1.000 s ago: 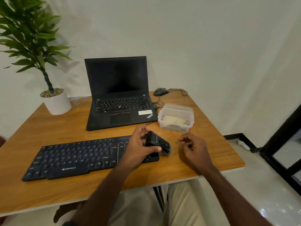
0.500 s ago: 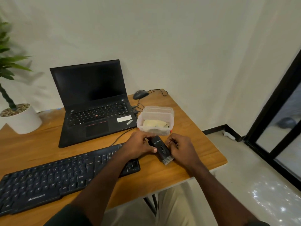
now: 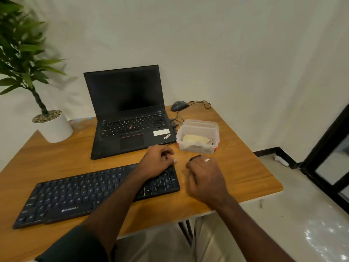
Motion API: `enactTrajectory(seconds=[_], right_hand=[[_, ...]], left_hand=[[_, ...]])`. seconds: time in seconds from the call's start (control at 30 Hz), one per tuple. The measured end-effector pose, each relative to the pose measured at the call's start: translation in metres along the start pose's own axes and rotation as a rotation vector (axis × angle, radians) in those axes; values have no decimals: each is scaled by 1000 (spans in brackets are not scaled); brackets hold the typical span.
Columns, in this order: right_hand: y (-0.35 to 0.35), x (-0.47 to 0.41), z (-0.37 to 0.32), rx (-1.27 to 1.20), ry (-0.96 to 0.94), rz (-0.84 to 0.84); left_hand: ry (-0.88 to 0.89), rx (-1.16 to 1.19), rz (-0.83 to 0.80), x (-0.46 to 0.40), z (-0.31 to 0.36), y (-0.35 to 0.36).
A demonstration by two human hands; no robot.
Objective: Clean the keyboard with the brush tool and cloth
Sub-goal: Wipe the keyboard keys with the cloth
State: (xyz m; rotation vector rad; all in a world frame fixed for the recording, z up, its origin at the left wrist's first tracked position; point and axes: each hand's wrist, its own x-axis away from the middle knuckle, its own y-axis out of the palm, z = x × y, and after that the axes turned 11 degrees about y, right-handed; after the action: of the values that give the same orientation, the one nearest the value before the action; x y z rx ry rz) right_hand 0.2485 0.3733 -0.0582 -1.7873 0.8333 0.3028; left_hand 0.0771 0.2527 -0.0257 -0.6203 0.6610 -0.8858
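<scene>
The black keyboard (image 3: 79,195) lies along the front of the wooden desk (image 3: 245,167). My left hand (image 3: 157,162) rests over its right end with fingers loosely curled and nothing visible in them. My right hand (image 3: 205,176) is just right of the keyboard and grips the black brush tool (image 3: 195,157). Only the tool's dark end shows past my fingers; the rest is hidden in my fist. The pale cloth (image 3: 195,139) lies inside a clear plastic container (image 3: 198,149) behind my right hand.
An open black laptop (image 3: 130,118) stands behind the keyboard. A wired mouse (image 3: 179,105) sits at the back right, its cable running toward the laptop. A potted plant in a white pot (image 3: 52,127) stands at the back left. The desk's right edge drops to a tiled floor.
The brush tool passed from my left hand to my right, which now closes round it. My left hand let go and settled on the keyboard's right end. The camera view swung back left.
</scene>
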Motion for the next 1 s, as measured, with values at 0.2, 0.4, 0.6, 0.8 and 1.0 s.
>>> enactTrajectory(seconds=[0.2, 0.4, 0.6, 0.8, 1.0], right_hand=[[7, -22, -5, -79, 190, -39], [-4, -36, 49, -239, 442, -26], [-5, -36, 72, -333, 499, 11], [3, -34, 75, -357, 461, -38], [2, -34, 77, -378, 477, 36]], left_hand=[[52, -63, 119, -39, 4, -10], [148, -204, 27, -94, 14, 6], [132, -398, -256, -135, 23, 29], [103, -500, -516, -161, 26, 37], [90, -528, -523, -173, 21, 53]])
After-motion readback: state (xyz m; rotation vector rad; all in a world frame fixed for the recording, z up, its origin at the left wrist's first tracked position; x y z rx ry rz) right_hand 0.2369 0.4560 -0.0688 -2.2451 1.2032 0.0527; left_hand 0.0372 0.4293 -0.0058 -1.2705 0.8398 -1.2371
